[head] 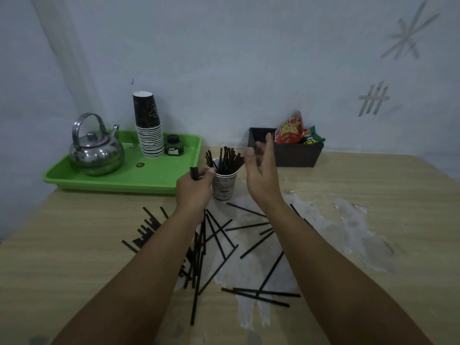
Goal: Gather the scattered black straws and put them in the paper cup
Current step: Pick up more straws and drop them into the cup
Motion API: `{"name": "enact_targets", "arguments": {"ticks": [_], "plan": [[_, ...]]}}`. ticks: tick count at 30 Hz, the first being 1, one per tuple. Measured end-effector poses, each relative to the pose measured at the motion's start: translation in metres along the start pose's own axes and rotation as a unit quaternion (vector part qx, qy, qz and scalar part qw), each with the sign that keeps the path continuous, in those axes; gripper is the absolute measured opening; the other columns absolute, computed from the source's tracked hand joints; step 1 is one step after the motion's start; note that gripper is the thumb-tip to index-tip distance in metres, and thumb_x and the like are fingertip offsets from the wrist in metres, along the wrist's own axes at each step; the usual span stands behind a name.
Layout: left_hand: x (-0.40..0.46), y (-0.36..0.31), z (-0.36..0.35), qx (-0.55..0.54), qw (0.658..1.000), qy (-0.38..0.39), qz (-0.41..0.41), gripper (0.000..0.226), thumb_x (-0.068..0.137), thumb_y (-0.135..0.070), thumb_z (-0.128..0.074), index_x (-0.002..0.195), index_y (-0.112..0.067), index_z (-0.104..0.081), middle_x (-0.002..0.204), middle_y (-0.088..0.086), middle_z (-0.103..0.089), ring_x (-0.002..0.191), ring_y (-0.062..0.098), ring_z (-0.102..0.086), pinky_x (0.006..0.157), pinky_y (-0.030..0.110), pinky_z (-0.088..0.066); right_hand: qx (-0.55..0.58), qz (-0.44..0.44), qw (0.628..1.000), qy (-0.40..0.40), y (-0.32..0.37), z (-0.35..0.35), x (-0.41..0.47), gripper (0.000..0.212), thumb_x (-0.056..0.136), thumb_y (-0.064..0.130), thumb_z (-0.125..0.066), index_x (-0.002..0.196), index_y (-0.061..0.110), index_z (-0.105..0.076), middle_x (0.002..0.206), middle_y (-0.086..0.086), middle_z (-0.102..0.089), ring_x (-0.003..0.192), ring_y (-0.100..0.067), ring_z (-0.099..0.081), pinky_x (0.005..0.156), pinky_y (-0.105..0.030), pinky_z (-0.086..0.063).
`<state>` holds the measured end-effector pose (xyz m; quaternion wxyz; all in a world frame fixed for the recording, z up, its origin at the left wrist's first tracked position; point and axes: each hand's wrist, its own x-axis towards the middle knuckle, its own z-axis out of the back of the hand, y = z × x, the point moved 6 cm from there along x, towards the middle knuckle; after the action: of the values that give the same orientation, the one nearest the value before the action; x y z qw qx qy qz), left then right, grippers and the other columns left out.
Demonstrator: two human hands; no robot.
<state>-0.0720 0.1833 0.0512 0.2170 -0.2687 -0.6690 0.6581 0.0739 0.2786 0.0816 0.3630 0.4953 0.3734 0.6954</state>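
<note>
A white paper cup [224, 186] stands mid-table with several black straws [225, 158] upright in it. My left hand [195, 189] is just left of the cup, closed around a small bunch of black straws [194, 173] whose ends stick up above my fingers. My right hand [261, 174] hovers right of the cup, fingers spread, holding nothing. Many more scattered straws [216, 235] lie crossed on the table nearer to me, partly hidden under my forearms.
A green tray [124, 180] at the back left carries a steel kettle [95, 148], a stack of paper cups [148, 125] and a small ink bottle [173, 145]. A dark basket [296, 155] with snack packets sits behind the right hand. Pale patches mark the wooden tabletop.
</note>
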Motion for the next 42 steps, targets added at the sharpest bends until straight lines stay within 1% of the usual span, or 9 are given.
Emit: {"name": "enact_targets", "arguments": {"ticks": [3,6,12,16,19,22,25,38,42], "plan": [[0.0,0.0,0.0,0.002,1.0,0.006,0.003,0.015,0.087,-0.031,-0.07,0.074,-0.025,-0.066,0.074,-0.001,-0.065,0.06,0.013,-0.048,0.064,0.028,-0.039,-0.036,0.011,0.999,0.037,0.007,0.002,0.003,0.06,0.101,0.048,-0.035,0.151,0.017,-0.031,0.137,0.007,-0.046,0.117,0.013,-0.04,0.101,-0.014,-0.034],[0.001,0.0,0.0,0.004,1.0,0.01,0.008,0.015,0.087,-0.033,-0.069,0.075,-0.025,-0.066,0.077,-0.001,-0.066,0.06,0.014,-0.048,0.063,0.027,-0.038,-0.052,-0.003,0.996,0.078,0.004,0.002,0.001,0.053,0.103,0.048,-0.03,0.141,0.016,-0.05,0.141,-0.001,-0.052,0.129,-0.006,-0.044,0.105,-0.024,-0.034],[-0.003,-0.006,0.013,-0.013,0.998,-0.065,-0.009,0.026,0.095,-0.038,-0.056,0.075,-0.023,-0.062,0.068,-0.001,-0.057,0.06,0.017,-0.05,0.06,0.027,-0.04,-0.061,-0.051,0.996,0.044,-0.016,0.009,-0.007,0.053,0.104,0.046,-0.03,0.148,0.018,-0.04,0.151,-0.001,-0.043,0.139,-0.015,-0.037,0.112,-0.028,-0.027],[-0.003,-0.032,0.014,-0.186,0.978,-0.08,-0.05,0.034,0.102,-0.032,-0.045,0.078,-0.013,-0.06,0.061,-0.002,-0.048,0.041,0.006,-0.041,0.045,0.023,-0.036,-0.244,-0.092,0.961,0.097,-0.05,0.009,-0.01,0.042,0.101,0.035,-0.044,0.137,0.015,-0.054,0.14,-0.008,-0.055,0.127,-0.026,-0.05,0.103,-0.031,-0.039],[-0.002,-0.052,0.007,-0.248,0.963,-0.06,-0.084,0.034,0.103,-0.026,-0.044,0.073,-0.012,-0.053,0.061,0.001,-0.049,0.043,0.008,-0.048,0.046,0.024,-0.043,-0.358,-0.087,0.922,0.119,-0.065,0.01,-0.019,0.038,0.096,0.038,-0.049,0.124,0.017,-0.065,0.128,-0.01,-0.062,0.117,-0.031,-0.053,0.096,-0.039,-0.047],[0.001,-0.063,-0.003,-0.232,0.966,-0.053,-0.098,0.034,0.103,-0.023,-0.044,0.07,-0.015,-0.052,0.068,-0.001,-0.057,0.058,0.004,-0.057,0.055,0.019,-0.048,-0.37,-0.068,0.916,0.136,-0.067,0.011,-0.027,0.035,0.095,0.039,-0.053,0.121,0.021,-0.067,0.131,-0.006,-0.056,0.121,-0.028,-0.047,0.099,-0.037,-0.039],[0.01,-0.064,-0.015,-0.21,0.971,-0.033,-0.107,0.034,0.102,-0.025,-0.046,0.069,-0.019,-0.053,0.077,-0.005,-0.058,0.079,0.01,-0.056,0.079,0.027,-0.044,-0.371,-0.071,0.914,0.151,-0.067,0.012,-0.029,0.038,0.094,0.044,-0.053,0.125,0.023,-0.064,0.136,-0.004,-0.05,0.126,-0.026,-0.041,0.103,-0.037,-0.034],[0.029,-0.047,-0.037,-0.058,0.991,0.01,-0.123,0.035,0.103,-0.037,-0.04,0.078,-0.019,-0.058,0.077,-0.01,-0.051,0.065,-0.01,-0.048,0.055,0.008,-0.035,-0.363,-0.068,0.919,0.137,-0.066,0.013,-0.03,0.035,0.096,0.041,-0.05,0.123,0.025,-0.064,0.135,-0.002,-0.05,0.126,-0.025,-0.039,0.102,-0.038,-0.031],[0.029,-0.034,-0.043,-0.019,0.991,0.067,-0.115,0.022,0.1,-0.033,-0.051,0.098,-0.016,-0.065,0.09,-0.012,-0.063,0.081,-0.005,-0.055,0.07,0.018,-0.042,-0.355,-0.073,0.922,0.137,-0.065,0.013,-0.03,0.034,0.096,0.041,-0.051,0.123,0.025,-0.064,0.135,-0.002,-0.05,0.126,-0.025,-0.038,0.103,-0.038,-0.031]]}}
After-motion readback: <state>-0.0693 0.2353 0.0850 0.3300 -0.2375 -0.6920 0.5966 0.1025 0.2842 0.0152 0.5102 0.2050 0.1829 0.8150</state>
